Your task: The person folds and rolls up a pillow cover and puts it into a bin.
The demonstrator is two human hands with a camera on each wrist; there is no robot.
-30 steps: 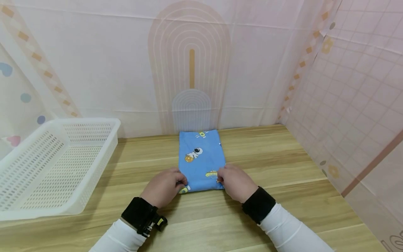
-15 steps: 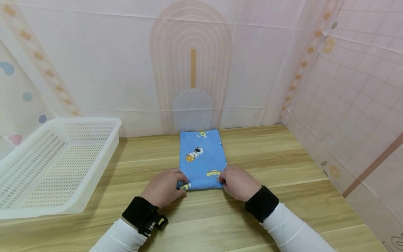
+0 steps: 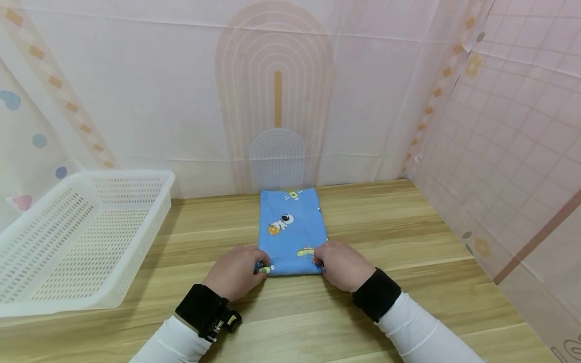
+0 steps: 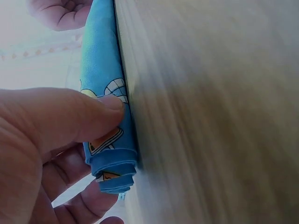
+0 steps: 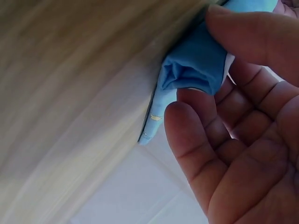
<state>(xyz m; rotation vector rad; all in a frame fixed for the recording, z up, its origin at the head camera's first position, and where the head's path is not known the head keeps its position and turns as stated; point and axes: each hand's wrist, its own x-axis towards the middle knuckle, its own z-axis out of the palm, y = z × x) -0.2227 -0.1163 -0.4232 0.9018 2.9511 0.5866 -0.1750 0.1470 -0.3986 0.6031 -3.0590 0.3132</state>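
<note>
A blue cloth (image 3: 297,234) printed with astronauts and a yellow saucer lies in a long strip, its near end rolled up. My left hand (image 3: 233,272) holds the left end of the roll. In the left wrist view, the left thumb (image 4: 100,112) presses the near side of the roll, with fingers behind it; layered folds show at the roll's end (image 4: 114,172). At the right end, my right hand (image 3: 343,264) holds the roll between thumb and fingers. The right wrist view shows a loose, hollow fold (image 5: 191,74) there.
To the left stands a white perforated plastic basket (image 3: 147,227) on the wooden table (image 3: 386,227). A patterned curtain (image 3: 363,101) hangs behind the table, close to the cloth's far edge. Another printed sheet (image 3: 522,151) borders the right side.
My left thumb has shifted from the top of the roll to its near side. The right hand has barely moved, and the cloth stays in nearly the same place.
</note>
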